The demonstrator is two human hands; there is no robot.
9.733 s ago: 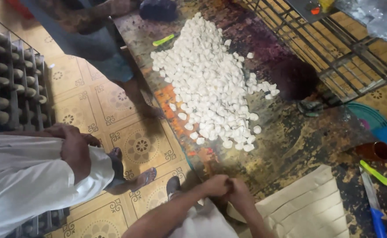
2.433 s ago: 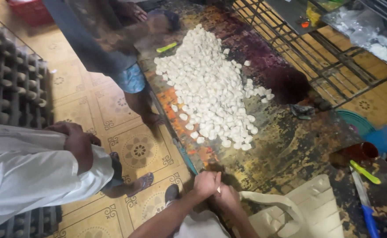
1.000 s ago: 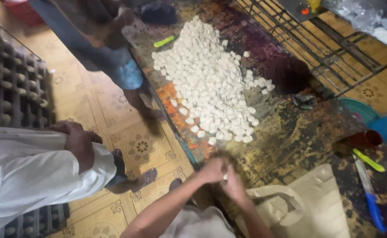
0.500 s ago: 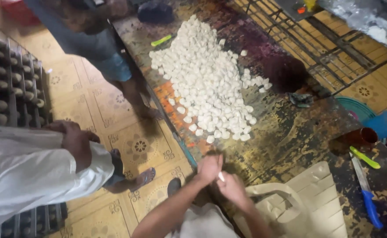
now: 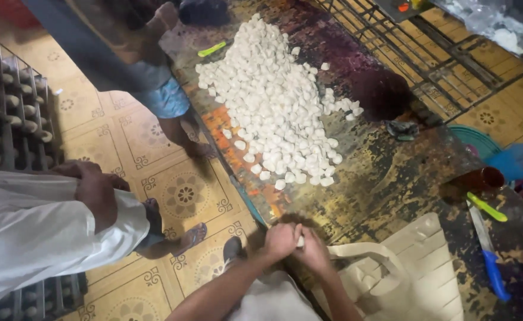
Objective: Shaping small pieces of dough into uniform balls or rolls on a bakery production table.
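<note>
Both hands meet at the near edge of the table (image 5: 392, 178), the left hand (image 5: 279, 241) and right hand (image 5: 314, 248) pinching one small white piece (image 5: 300, 241) between their fingertips, a grip that has stayed closed and drifted only slightly over the last seconds, suggesting work on this piece continues. Just beyond the grip lies the heap of white pieces (image 5: 273, 101), well apart from it; a beige bag (image 5: 416, 273) sits just right, another person's hand (image 5: 98, 190) far left.
</note>
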